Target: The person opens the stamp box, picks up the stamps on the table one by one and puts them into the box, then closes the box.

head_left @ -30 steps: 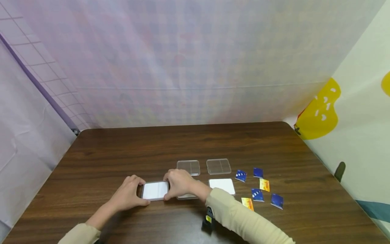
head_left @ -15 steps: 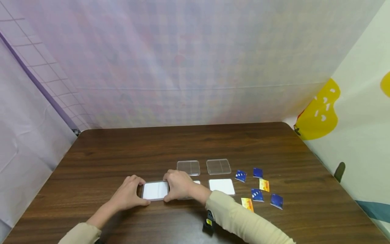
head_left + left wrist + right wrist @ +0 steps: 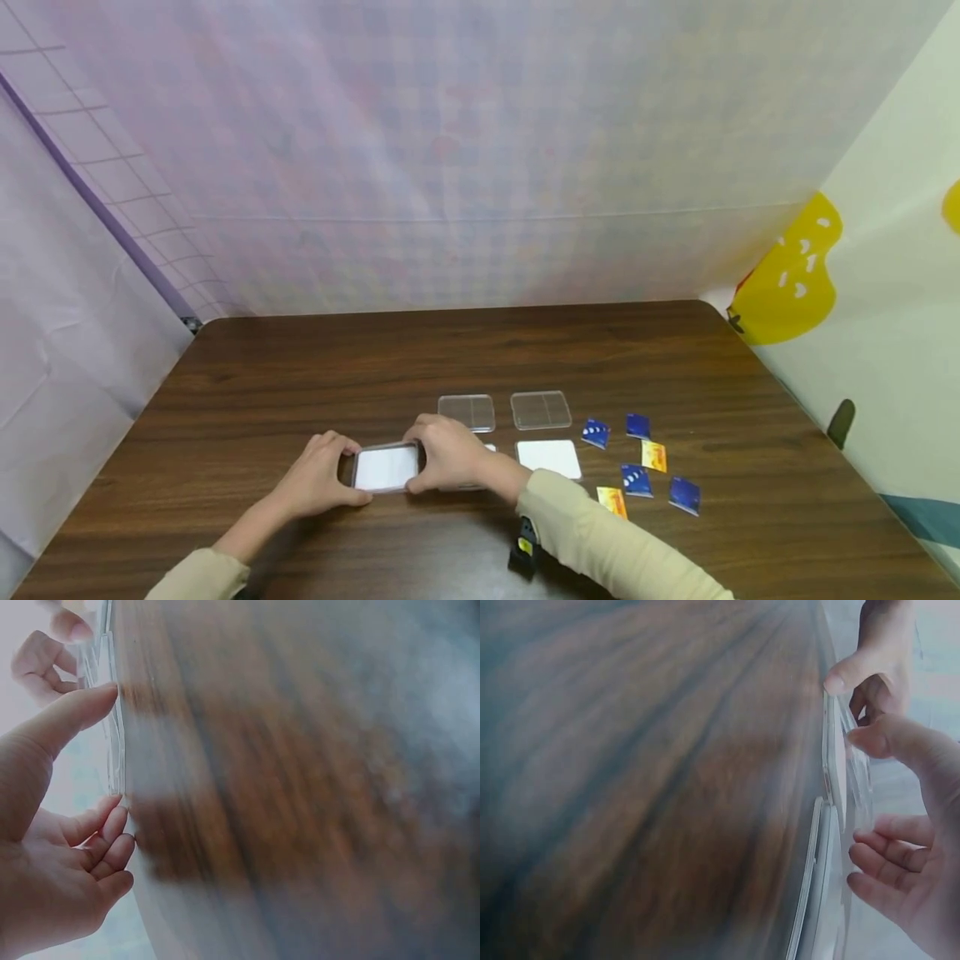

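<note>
A flat clear plastic case point(image 3: 386, 469) with a white insert lies between both hands, left of the table's middle. My left hand point(image 3: 318, 477) grips its left end, thumb on the near corner and fingers at the far one. At the opposite end my right hand point(image 3: 447, 454) pinches the clear lid point(image 3: 861, 776) by its corners. In the right wrist view that lid stands tilted, its right end raised off the white-filled base point(image 3: 835, 761). A second white-filled case point(image 3: 490, 447) is mostly hidden behind the right hand.
Two clear lids point(image 3: 467, 412) point(image 3: 541, 410) lie farther back. A white-filled tray point(image 3: 548, 459) sits right of the right hand. Several small blue cards point(image 3: 637, 481) and two yellow-orange cards point(image 3: 653, 456) are scattered at the right on the brown wooden table point(image 3: 300, 367).
The right end of the clear lid now appears slightly raised, with my right hand shifted a little up and right. My left hand keeps its grip. The loose cards stay put.
</note>
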`<state>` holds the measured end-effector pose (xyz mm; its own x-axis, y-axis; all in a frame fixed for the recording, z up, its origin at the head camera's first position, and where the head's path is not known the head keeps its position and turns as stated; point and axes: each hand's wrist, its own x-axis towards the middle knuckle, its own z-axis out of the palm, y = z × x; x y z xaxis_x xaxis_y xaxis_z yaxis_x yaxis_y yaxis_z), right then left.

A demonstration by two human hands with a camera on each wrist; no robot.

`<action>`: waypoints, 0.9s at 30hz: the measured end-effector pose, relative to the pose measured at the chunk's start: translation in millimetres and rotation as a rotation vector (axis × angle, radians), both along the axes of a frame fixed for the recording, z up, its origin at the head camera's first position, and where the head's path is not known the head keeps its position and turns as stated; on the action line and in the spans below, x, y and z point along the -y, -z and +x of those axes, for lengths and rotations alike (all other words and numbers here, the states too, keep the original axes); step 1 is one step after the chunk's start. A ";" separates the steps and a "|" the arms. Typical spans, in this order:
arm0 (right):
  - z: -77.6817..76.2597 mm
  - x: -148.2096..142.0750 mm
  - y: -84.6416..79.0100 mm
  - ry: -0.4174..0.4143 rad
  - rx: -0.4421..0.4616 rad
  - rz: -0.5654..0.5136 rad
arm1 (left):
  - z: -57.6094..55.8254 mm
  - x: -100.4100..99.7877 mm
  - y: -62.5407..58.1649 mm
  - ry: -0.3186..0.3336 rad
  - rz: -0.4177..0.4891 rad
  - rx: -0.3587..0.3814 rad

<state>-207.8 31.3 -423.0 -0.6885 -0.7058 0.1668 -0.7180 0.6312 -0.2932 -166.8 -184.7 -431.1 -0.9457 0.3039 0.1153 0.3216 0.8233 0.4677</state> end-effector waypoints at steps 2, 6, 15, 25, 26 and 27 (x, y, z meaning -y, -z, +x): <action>-2.6 -3.2 0.1 -0.021 0.013 -0.025 | 0.1 0.1 -0.2 0.008 0.005 -0.001; -9.9 -9.8 -0.5 -0.049 0.036 -0.079 | 0.1 -0.5 0.1 0.017 0.007 -0.016; -31.4 -14.6 0.6 -0.050 0.118 -0.159 | -0.3 -0.4 2.7 0.032 0.009 -0.034; -52.6 -7.9 4.3 -0.001 0.131 -0.171 | 0.2 0.3 2.3 0.027 0.012 -0.025; -53.6 -7.1 4.6 0.006 0.132 -0.168 | 0.3 0.3 2.2 0.027 0.012 -0.022; -54.3 -6.4 4.7 0.008 0.132 -0.167 | 0.4 0.4 2.1 0.028 0.012 -0.019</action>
<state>-262.1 37.7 -427.7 -0.7178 -0.6701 0.1891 -0.6616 0.5717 -0.4852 -166.4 -185.1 -433.2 -0.9345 0.3283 0.1375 0.3533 0.8082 0.4712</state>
